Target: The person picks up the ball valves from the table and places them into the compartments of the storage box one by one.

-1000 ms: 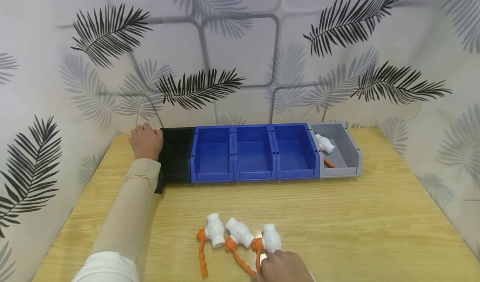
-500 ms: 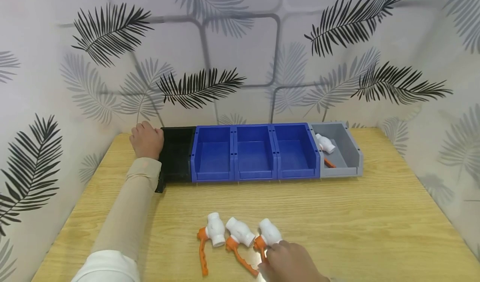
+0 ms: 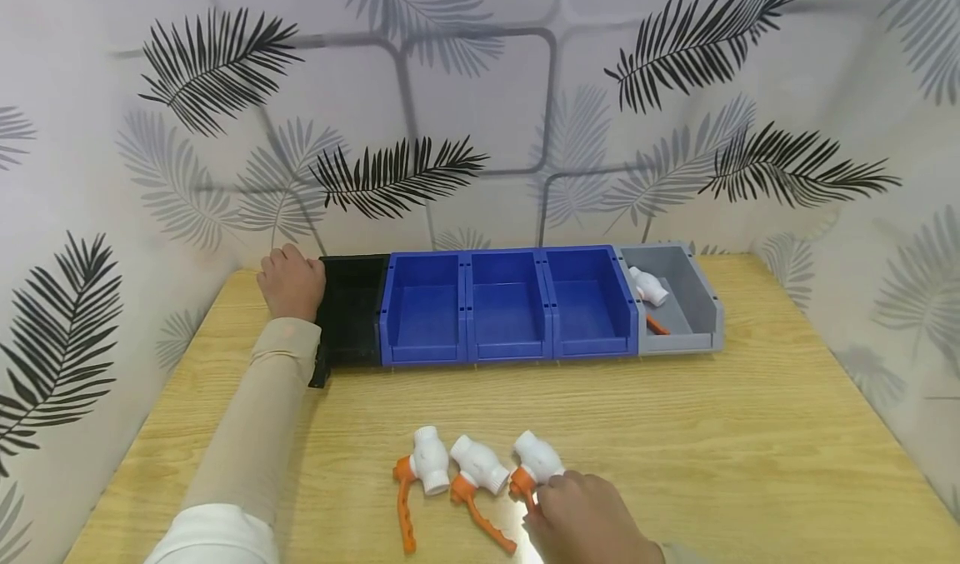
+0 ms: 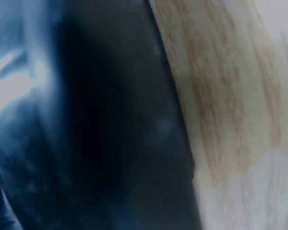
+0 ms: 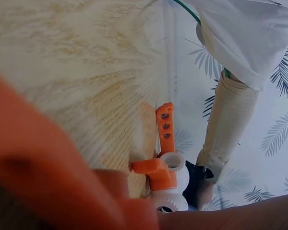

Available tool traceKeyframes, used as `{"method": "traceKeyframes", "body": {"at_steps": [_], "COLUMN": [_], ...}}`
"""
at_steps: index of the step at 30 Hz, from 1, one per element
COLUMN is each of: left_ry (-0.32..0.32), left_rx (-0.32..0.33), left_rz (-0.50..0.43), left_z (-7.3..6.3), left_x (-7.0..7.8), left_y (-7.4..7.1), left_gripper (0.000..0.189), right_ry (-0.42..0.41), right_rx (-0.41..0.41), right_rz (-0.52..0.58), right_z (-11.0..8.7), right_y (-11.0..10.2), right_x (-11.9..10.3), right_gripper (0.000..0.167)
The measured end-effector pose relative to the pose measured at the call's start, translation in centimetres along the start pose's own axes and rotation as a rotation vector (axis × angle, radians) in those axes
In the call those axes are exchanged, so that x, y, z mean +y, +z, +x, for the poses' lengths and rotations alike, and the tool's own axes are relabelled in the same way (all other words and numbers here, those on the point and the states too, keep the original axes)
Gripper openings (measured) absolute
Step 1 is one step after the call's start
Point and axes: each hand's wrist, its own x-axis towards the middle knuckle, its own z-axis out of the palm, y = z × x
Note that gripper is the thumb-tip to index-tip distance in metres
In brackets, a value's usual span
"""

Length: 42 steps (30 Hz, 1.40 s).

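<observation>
Near the front edge of the wood-grained table [image 3: 675,431], the right hand [image 3: 588,518] has its fingers curled round an orange-handled white plastic valve [image 3: 540,457]; toward the far left corner, the left hand [image 3: 291,285] rests bent-fingered against a black plastic bin [image 3: 352,310], though from here I cannot tell whether it grips.

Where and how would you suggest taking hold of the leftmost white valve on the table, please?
I would probably pinch the leftmost valve midway along its orange handle, coming from the person's left: the slim handle juts toward the person, and the middle valve lies close on the right.
</observation>
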Motion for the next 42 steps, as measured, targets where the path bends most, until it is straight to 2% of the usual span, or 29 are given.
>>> {"method": "traceKeyframes", "body": {"at_steps": [12, 17, 23, 33, 42], "left_ry": [0.0, -0.002, -0.002, -0.001, 0.002], "left_rx": [0.001, -0.004, 0.005, 0.005, -0.014], "left_rz": [-0.006, -0.017, -0.033, -0.029, -0.024], "left_z": [0.1, 0.0, -0.3, -0.1, -0.2], "left_x": [-0.2, 0.1, 0.5, 0.2, 0.2], "left_y": [0.3, -0.1, -0.7, -0.4, -0.5], "left_gripper": [0.028, 0.026, 0.023, 0.024, 0.027], "right_ry": [-0.003, 0.023, 0.009, 0.011, -0.014], "right_rx": [0.08, 0.097, 0.125, 0.113, 0.136], "right_rz": [-0.001, -0.012, -0.033, 0.021, 0.005], "right_z": [0.3, 0.6, 0.9, 1.1, 1.0], "right_y": [0.2, 0.5, 0.7, 0.5, 0.1], "right_x": [0.7, 1.2, 1.9, 3.3, 4.4], "right_gripper": [0.031, 0.032, 0.035, 0.028, 0.011]}}
